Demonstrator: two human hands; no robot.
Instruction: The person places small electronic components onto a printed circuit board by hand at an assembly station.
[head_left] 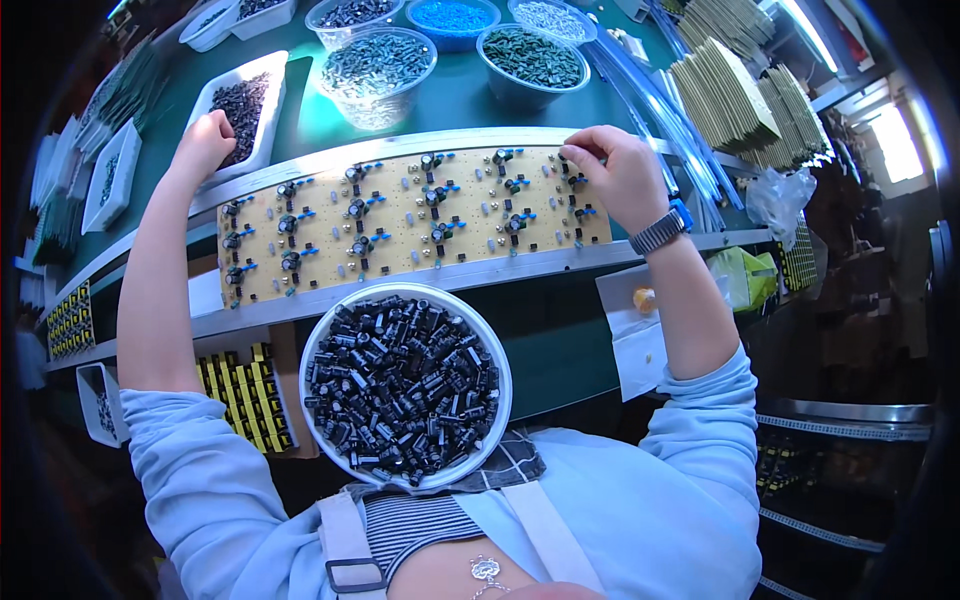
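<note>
A long tan circuit board (395, 240) lies across metal rails in front of me, with rows of black cylindrical capacitors, blue parts and other small components standing on it. Over its far right corner is my right hand (622, 175), thumb and forefinger pinched close to a component; whatever is between the fingertips is too small to make out. My left hand (203, 148) is closed at the near left side of a white tray (272, 120) of small dark components, and its fingertips are partly hidden. A white round tub (505, 400) full of black capacitors (400, 385) sits against my body.
Clear bowls of green parts (530, 55), grey-green parts (375, 65) and blue parts (452, 15) stand at the back. Stacked tan boards (722, 95) and clear plastic tubes (660, 90) lie at right. Yellow-and-black parts (247, 400) sit below the left rail.
</note>
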